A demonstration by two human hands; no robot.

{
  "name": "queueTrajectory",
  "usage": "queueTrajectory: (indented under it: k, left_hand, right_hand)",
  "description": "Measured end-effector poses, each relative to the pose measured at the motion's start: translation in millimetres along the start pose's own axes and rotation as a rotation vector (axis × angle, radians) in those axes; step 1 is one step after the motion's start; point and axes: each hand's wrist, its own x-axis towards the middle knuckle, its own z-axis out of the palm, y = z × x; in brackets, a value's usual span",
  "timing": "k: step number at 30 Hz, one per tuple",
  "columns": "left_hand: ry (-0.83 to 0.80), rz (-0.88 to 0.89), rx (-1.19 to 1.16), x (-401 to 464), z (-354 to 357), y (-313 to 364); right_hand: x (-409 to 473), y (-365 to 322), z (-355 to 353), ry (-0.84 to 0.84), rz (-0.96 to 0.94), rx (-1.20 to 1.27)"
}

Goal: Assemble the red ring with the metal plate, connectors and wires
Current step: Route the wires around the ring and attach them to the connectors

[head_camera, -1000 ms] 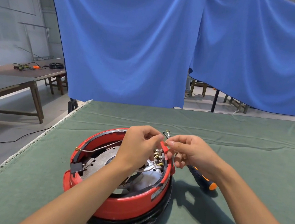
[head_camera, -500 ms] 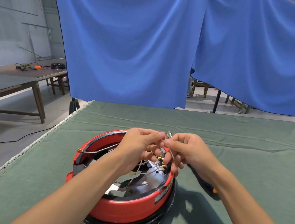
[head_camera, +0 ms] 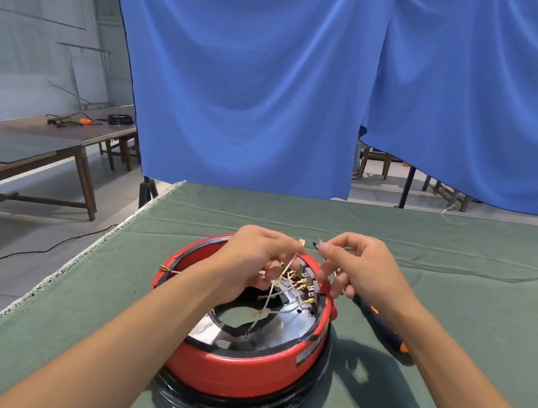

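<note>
The red ring (head_camera: 237, 369) stands on the green table on a black base. Inside it lies the shiny metal plate (head_camera: 292, 324) with a round hole. Several thin wires (head_camera: 278, 288) with brass connectors (head_camera: 303, 281) cross over the plate at the ring's far right side. My left hand (head_camera: 260, 254) hovers over the ring's far side and pinches a wire end with a brass terminal above the rim. My right hand (head_camera: 358, 268) is just right of it and pinches another wire end between thumb and forefinger.
A screwdriver (head_camera: 381, 330) with a dark blue and orange handle lies on the green cloth (head_camera: 459, 265) right of the ring, partly under my right wrist. The table's left edge (head_camera: 53, 277) runs diagonally. Blue curtains hang behind, and wooden tables stand at the far left.
Both hands have risen a little and drawn apart, each pulling a wire end up from the ring. The wires over the plate now show more plainly.
</note>
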Motion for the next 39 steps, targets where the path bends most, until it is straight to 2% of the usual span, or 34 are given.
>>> queueTrajectory:
  k: [4, 9, 13, 19, 39]
  left_hand:
    - [0.02, -0.048, 0.261, -2.4, 1.7, -4.4]
    - [0.022, -0.087, 0.485, -0.9, 7.5, -5.7]
    - [0.033, -0.094, 0.471, 2.0, 13.1, -10.0]
    - [0.055, -0.104, 0.383, 6.5, 7.7, -19.1]
    - [-0.046, -0.211, 0.637, 6.8, 21.1, 0.8]
  right_hand:
    - [-1.2, 4.4, 5.4, 0.007, -0.005, -0.042]
    - [3.3, 20.3, 7.1, 0.171, -0.006, -0.259]
    - [3.6, 29.8, 11.3, 0.199, -0.016, -0.351]
    - [5.1, 40.1, 22.3, 0.13, 0.038, -0.381]
    - [4.3, 47.7, 25.7, 0.123, -0.004, -0.334]
